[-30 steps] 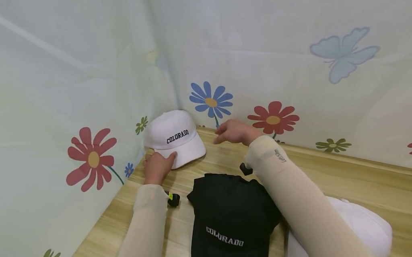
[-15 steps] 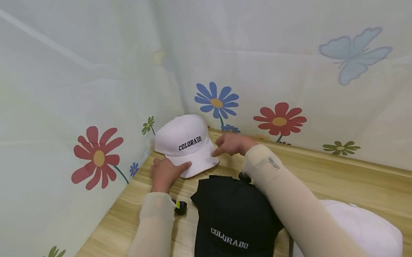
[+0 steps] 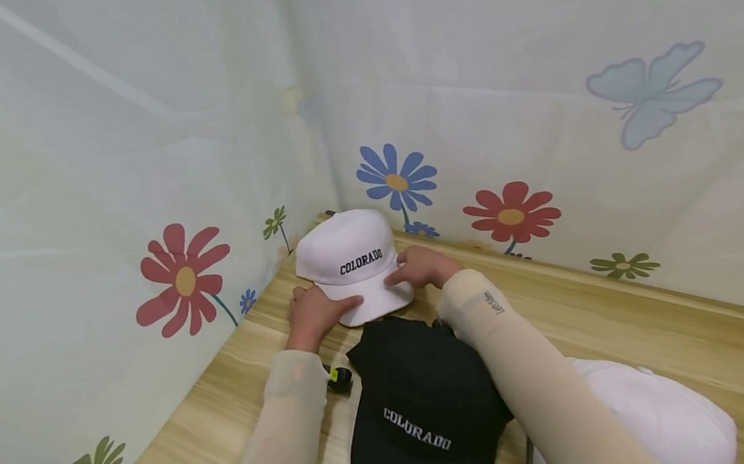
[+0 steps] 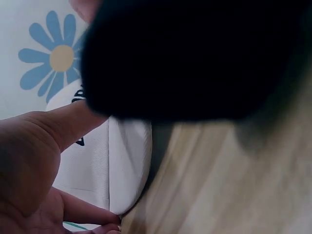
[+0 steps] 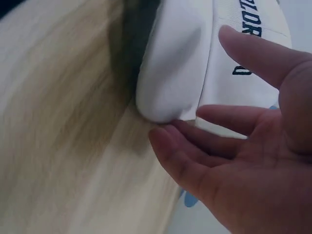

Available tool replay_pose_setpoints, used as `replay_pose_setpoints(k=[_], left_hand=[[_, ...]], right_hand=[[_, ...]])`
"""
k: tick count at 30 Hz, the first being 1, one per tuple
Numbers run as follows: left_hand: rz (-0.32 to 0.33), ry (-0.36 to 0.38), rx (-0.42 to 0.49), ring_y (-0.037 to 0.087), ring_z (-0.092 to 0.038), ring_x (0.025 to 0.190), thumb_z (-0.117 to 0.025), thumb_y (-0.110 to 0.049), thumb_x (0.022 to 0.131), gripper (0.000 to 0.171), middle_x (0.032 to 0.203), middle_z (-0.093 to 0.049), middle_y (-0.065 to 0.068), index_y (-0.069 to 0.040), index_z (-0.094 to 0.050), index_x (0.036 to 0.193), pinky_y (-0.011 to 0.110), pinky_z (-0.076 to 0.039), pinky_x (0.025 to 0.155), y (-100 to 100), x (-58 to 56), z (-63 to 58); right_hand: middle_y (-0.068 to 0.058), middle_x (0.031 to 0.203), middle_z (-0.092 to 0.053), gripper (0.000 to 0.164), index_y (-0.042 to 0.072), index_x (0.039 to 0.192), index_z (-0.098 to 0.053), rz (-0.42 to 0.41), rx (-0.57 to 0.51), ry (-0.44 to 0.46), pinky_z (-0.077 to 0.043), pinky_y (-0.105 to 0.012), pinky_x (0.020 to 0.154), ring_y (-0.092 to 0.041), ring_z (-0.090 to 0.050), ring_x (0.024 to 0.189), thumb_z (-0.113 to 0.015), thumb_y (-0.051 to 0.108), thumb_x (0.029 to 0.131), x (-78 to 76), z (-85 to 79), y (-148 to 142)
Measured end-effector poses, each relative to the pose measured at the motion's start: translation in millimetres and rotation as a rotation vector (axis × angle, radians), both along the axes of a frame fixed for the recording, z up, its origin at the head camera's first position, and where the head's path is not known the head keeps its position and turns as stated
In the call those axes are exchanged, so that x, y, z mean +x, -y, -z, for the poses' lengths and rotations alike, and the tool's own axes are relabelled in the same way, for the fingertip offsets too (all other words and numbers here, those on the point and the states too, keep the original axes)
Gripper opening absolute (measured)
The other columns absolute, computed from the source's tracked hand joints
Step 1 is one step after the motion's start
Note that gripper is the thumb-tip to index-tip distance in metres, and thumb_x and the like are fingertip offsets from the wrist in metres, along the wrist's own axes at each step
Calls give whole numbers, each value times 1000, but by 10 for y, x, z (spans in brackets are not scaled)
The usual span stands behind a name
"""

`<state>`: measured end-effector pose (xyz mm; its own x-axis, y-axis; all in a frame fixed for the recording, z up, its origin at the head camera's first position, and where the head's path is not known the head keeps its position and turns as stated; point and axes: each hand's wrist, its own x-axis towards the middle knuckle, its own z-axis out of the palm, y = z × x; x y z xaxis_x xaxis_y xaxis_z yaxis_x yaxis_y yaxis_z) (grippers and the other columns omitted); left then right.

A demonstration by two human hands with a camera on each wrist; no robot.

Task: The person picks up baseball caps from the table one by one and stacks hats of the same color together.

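A white baseball cap (image 3: 345, 241) with COLORADO in black letters sits upright on the wooden surface in the corner, brim towards me. My left hand (image 3: 314, 316) grips its brim at the near left, thumb over the top and fingers at the edge. In the left wrist view a blurred black shape (image 4: 185, 63) hides part of the cap. At the brim's right end is my right hand (image 3: 423, 267). The right wrist view shows its loosely bent fingers (image 5: 168, 141) against the brim's edge, with the thumb apart over the front panel.
A black COLORADO cap (image 3: 429, 382) lies in front of me, brim towards me. Another white cap (image 3: 666, 415) is at the right, partly behind my right forearm. Printed cloth walls (image 3: 127, 96) with flowers rise at the left and back. A small black device (image 3: 339, 380) hangs by my left wrist.
The white cap has shifted right, away from the left wall, with my left hand moving along. My right hand has come down from beside the back wall to the brim's right end.
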<state>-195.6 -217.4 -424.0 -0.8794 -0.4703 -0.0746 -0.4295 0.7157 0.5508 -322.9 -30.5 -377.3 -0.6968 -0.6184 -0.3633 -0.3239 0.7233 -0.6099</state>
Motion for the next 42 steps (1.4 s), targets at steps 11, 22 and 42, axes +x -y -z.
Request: replay_pose_setpoints(k=[11,22,42], left_hand=[[16,-202,253,36,-63,105,-75,-33,82,56,116,-65,27,10,-62,115,46,-49,93,-31,-14,-86],[56,-353,308,30,-65,98,-74,-21,84,41,112,-68,19,5,-63,114,44,-54,83,-82,-91,-472],[158,-414,353,26,-66,92,-71,-30,87,42,111,-67,15,0,-62,116,37,-53,71,-332,-56,-1159]], right_hand=[[-10,95,-64,30,0,110,-65,298,-132,150,-53,-36,85,-19,-59,80,-70,20,89,-6,-39,-83],[-17,138,-54,58,-1,137,-50,358,-235,47,-50,-43,98,-33,-59,117,-72,17,87,26,-463,-164],[-11,131,-59,51,7,133,-58,353,-308,-89,-51,-43,95,-28,-58,113,-71,25,87,198,-1186,-633]])
